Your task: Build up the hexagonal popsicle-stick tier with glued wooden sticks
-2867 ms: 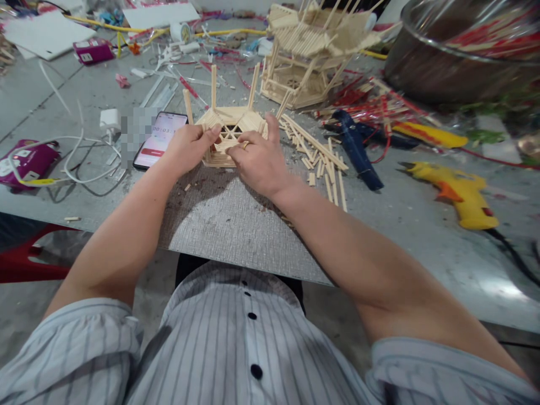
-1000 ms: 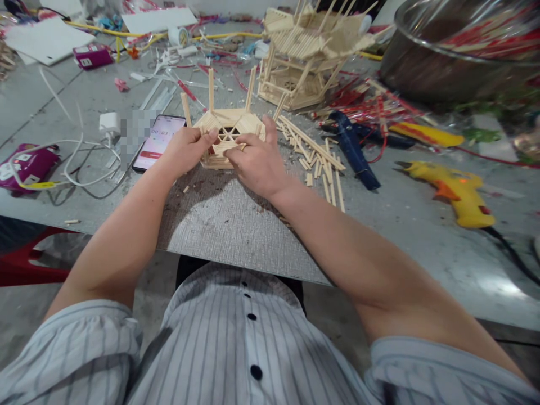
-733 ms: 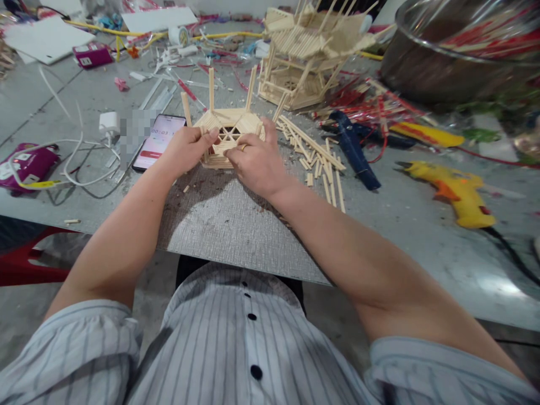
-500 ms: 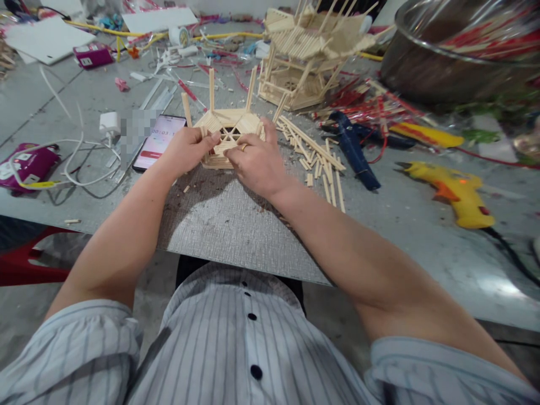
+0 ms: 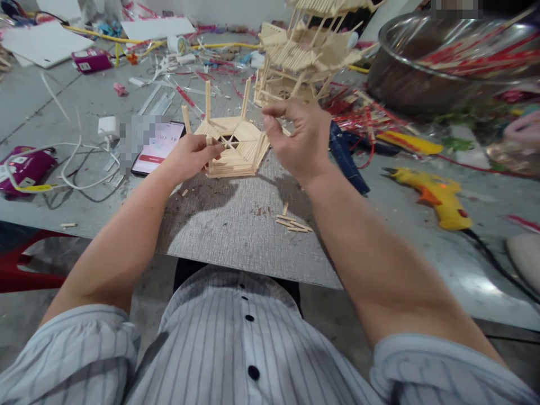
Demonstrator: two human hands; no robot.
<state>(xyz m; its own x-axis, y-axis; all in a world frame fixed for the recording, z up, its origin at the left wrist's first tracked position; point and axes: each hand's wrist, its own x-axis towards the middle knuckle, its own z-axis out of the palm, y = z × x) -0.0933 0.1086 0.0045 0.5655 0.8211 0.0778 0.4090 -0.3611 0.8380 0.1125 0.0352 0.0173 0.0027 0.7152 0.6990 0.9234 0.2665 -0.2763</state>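
A smartphone point(image 5: 154, 156) lies at left on the table point(image 5: 202, 225); just beside it, the left hand point(image 5: 194, 156) pinches the near-left corner of a hexagonal wooden-stick frame point(image 5: 232, 168) in the middle; the right hand point(image 5: 301, 140) hovers right of the frame, fingers curled, whether gripping anything cannot be told; a yellow glue gun point(image 5: 436, 194) lies at right.

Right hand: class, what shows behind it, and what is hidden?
Behind the right hand, the tiered stick model and a dark blue object show in part; whatever lies directly behind the hand is covered.
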